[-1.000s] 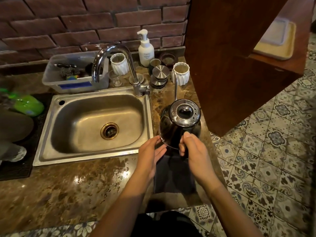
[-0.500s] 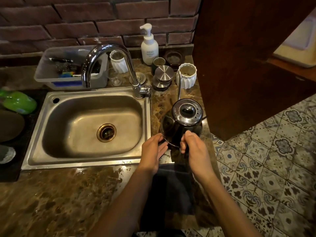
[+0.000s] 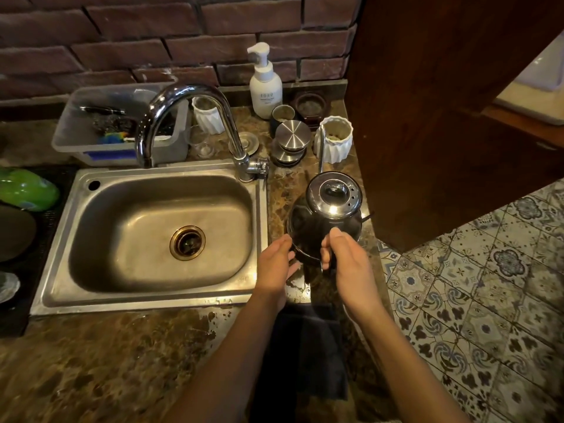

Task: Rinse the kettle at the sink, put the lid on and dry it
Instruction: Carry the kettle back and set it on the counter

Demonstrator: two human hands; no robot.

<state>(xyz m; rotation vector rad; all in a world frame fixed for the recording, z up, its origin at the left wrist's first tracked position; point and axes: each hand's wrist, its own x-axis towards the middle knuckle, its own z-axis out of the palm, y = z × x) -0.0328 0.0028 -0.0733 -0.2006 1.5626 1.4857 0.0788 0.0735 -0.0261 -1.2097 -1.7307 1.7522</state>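
A dark gooseneck kettle [image 3: 317, 227] stands on the stone counter right of the steel sink [image 3: 158, 236], its shiny lid [image 3: 334, 195] on top and its thin spout [image 3: 321, 151] pointing away from me. My right hand [image 3: 348, 261] is closed around the kettle's handle at its near side. My left hand [image 3: 276, 264] rests with its fingers against the kettle's lower left edge. A dark cloth [image 3: 308, 349] lies on the counter's near edge, under my forearms. The tap [image 3: 189, 117] arches over the sink with no water running.
Behind the kettle stand a white ribbed cup [image 3: 335, 138], stacked metal lids [image 3: 291, 141] and a soap pump bottle [image 3: 265, 83]. A plastic tub [image 3: 119, 126] sits behind the sink. A wooden cabinet [image 3: 427, 102] rises just right of the kettle. Tiled floor lies to the right.
The view has shifted slightly; both hands and the kettle stay in about the same place on the counter, the right hand still on the handle.
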